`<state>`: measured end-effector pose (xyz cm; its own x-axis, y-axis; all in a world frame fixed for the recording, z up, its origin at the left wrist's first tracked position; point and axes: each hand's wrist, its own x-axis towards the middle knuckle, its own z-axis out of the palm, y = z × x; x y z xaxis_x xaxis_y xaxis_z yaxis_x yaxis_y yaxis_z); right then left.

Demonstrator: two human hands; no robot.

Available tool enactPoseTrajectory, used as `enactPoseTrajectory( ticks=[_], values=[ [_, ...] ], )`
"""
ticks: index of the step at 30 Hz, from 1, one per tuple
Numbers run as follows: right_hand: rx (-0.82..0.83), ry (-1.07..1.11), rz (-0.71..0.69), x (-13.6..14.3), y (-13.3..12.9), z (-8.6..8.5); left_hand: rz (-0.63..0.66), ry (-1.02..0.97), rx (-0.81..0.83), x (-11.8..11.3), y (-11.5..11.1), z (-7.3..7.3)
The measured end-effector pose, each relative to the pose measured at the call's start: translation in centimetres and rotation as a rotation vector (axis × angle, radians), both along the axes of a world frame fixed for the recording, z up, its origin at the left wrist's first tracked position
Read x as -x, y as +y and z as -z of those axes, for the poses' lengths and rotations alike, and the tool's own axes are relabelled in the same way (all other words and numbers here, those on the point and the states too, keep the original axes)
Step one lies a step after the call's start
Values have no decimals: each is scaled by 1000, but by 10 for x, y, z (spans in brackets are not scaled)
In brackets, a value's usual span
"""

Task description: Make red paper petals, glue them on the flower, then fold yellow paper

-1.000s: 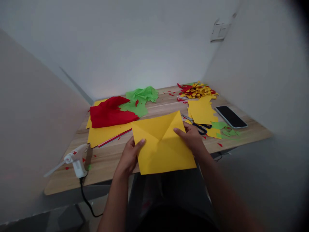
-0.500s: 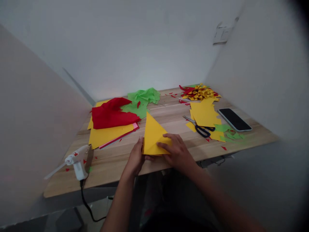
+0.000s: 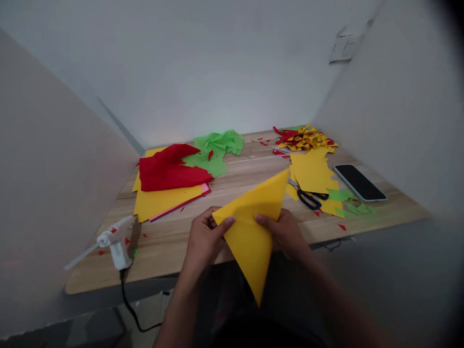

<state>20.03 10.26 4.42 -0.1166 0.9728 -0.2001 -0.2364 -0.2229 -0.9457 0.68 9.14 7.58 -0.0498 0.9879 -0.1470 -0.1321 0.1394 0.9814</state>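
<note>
Left hand [image 3: 206,237] and right hand [image 3: 288,235] pinch the yellow paper [image 3: 253,237] over the table's [image 3: 165,253] front edge. It looks folded to a triangle, no cut visible. Zigzag strips [image 3: 308,140] lie finished-looking at the far right corner; scissors [image 3: 310,199] lie unheld.

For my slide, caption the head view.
Left hand and right hand hold folded yellow paper; scissors and hot glue gun on table.

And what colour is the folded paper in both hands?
The folded paper is yellow; the head view shows it.
</note>
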Motion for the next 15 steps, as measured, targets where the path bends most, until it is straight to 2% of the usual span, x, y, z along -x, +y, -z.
enactPoseTrajectory(
  ticks=[3,8,15],
  values=[
    [-12,43,166,7,-19,2,-145,9,-71,-3,-11,-3],
    [4,87,232,1,-36,0,-169,96,-101,-5,-25,-9],
    [5,62,289,0,-44,0,-203,157,-89,-8,-27,-18]
  ],
)
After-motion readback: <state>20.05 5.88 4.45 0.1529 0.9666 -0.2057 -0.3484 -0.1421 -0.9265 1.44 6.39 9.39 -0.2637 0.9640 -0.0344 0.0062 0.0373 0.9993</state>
